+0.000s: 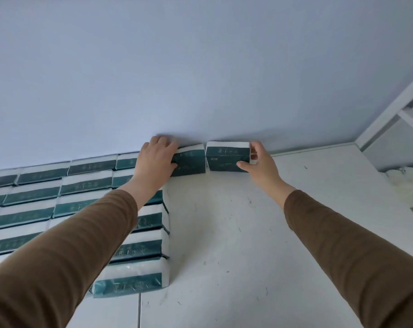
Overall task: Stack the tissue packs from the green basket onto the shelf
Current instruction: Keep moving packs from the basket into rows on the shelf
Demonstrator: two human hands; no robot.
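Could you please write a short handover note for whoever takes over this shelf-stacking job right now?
Left hand: grips a tissue pack at the back wall.
Right hand: pinches the end of a second tissue pack just right of it, also against the wall.
Done: rows of packs cover the left of the white shelf.
Left: settle these two, release, then fill the bare right part. The green basket is out of view, so the remaining count is unknown.

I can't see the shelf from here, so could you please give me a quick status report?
Left hand grips one tissue pack; right hand grips the next pack. Both at the wall. Shelf ahead bare.
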